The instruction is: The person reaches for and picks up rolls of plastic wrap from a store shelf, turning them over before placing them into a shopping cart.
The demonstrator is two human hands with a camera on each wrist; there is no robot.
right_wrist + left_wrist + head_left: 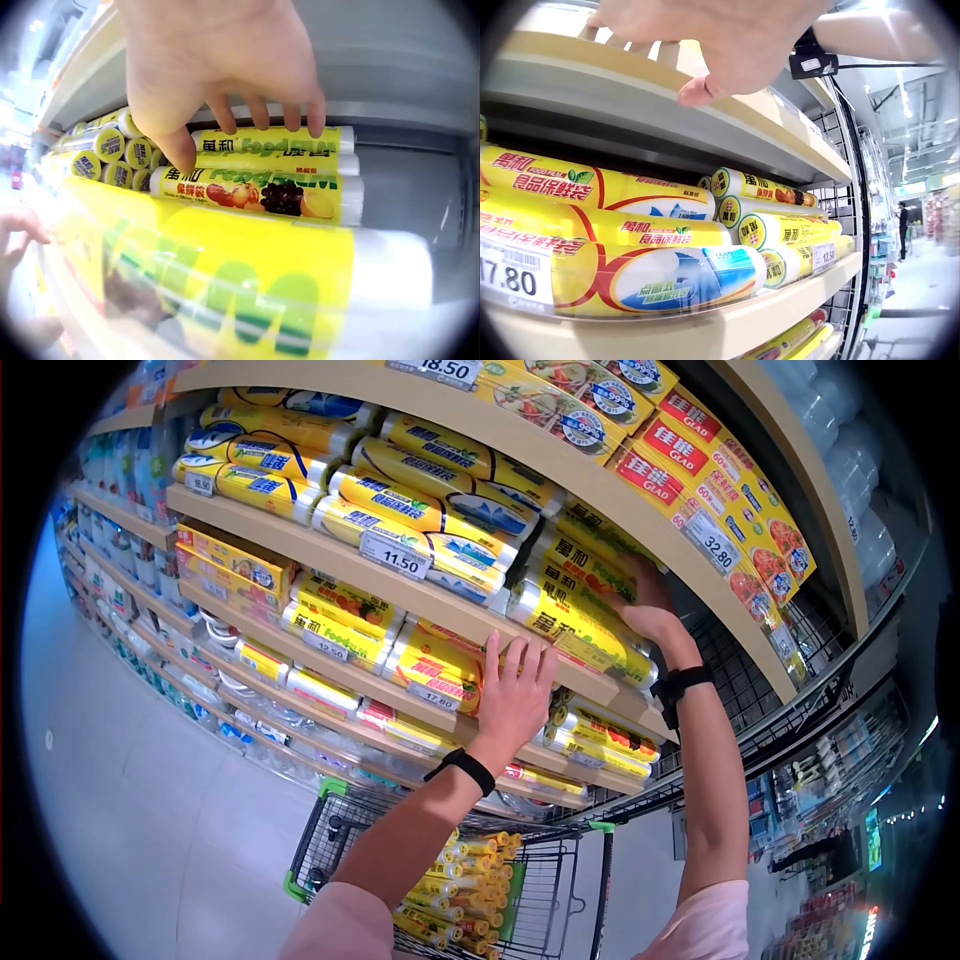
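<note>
My left hand (516, 695) rests on the wooden front edge of a shelf, fingers fairly straight over the lip. In the left wrist view its thumb (697, 91) lies at the front of that edge. My right hand (648, 608) reaches in under the shelf above, over yellow rolls of food bags (575, 590). The right wrist view shows its fingers spread and bent slightly down, fingertips at a back roll (277, 142). Its thumb overlaps the end of a nearer roll (262, 193) printed with fruit. A larger-looking yellow roll (255, 277) lies closest to that camera.
More rolls with blue-and-yellow wrappers (430, 520) lie stacked to the left. Below are further bag rolls (630, 225) behind a price tag (514, 274). Boxes of cling film (680, 460) fill the shelf above. A shopping cart (540, 900) holding many yellow rolls stands below my arms.
</note>
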